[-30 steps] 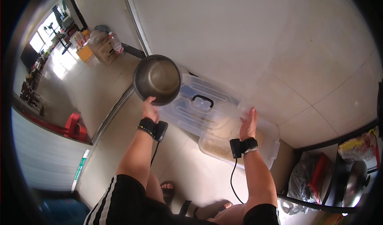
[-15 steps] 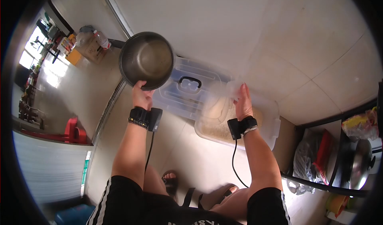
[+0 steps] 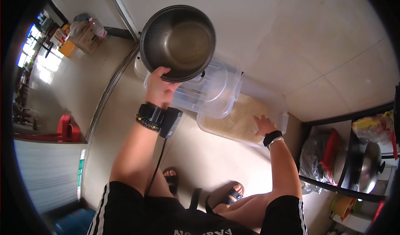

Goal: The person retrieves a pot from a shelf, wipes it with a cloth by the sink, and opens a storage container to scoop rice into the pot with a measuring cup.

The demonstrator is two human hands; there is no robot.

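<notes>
A dark round metal pot (image 3: 179,43) is held up by my left hand (image 3: 161,87), with the thumb over its near rim. Its inside faces me, and no contents are visible. Below the pot, a translucent plastic lid (image 3: 208,91) lies over the left part of a clear storage box (image 3: 285,120). Pale grain (image 3: 237,118) covers the box's bottom. My right hand (image 3: 263,125) is over the right part of the grain, fingers spread and holding nothing. Whether its fingertips touch the grain is unclear.
To the right, a black shelf (image 3: 343,172) holds plastic bags, a red packet and a metal pan lid (image 3: 370,168). A cardboard box (image 3: 88,40) and a bottle stand at the upper left. A red object (image 3: 68,128) lies at the left.
The pot has moved right and closer to the camera. My right hand has let go of the lid and moved down over the grain. The lid has slid left, leaving more grain uncovered.
</notes>
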